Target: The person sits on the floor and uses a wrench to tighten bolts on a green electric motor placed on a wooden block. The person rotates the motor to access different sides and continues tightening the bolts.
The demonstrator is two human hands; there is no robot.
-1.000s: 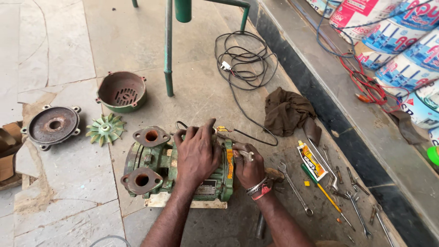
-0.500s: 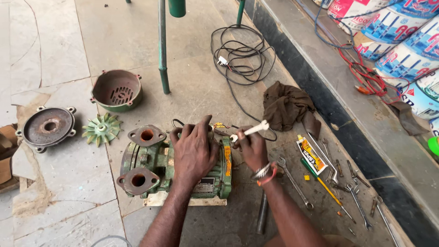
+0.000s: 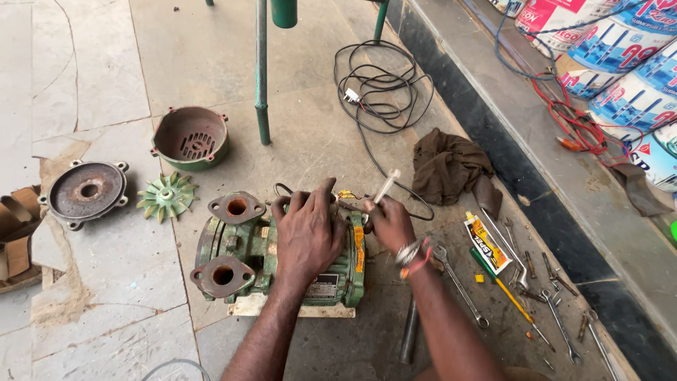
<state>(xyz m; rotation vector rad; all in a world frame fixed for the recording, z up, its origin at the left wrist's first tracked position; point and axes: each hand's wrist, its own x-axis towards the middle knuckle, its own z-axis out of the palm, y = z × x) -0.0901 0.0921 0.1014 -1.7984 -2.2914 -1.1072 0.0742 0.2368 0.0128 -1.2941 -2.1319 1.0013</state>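
**Both hands on green pump motor, stone floor**

Green pump motor [image 3: 282, 261] lies on its side on the paved floor [image 3: 92, 70], resting on a pale slab under its base. Two rusty round flange ports face left, one above the other.

Left hand [image 3: 307, 229]: laid palm-down across the top of the motor's ribbed body, fingers spread and curled over the far edge. Pressing or steadying, not closed round anything separate.

Right hand [image 3: 390, 222]: at the motor's right end, just beside the orange-yellow band. Fingers pinched on a thin pale stick-like tool [image 3: 384, 189], which slants up and to the right from the grip. What the tool's lower end meets cannot be made out. A bracelet and red thread sit on that wrist.

Around it:
- Left of the motor, a green plastic fan [image 3: 166, 197] lies flat; beyond that, a rusty round end plate [image 3: 87, 192].
- Behind the fan, a green bowl-shaped fan cover [image 3: 190, 137], open side up, near a green metal leg [image 3: 261, 77].
- A black cable [image 3: 384, 81] is coiled on the floor behind the motor, one strand running down toward it.
- A brown rag [image 3: 451, 166] is bunched to the right, well apart from the hands.
- Right of the right forearm: a spanner [image 3: 458, 286], a yellow-and-white tube [image 3: 485, 241], a screwdriver [image 3: 504, 289] with green and yellow handle, plus more small spanners and bits scattered further right.
- White printed sacks [image 3: 620, 63] stand on the raised step at top right.
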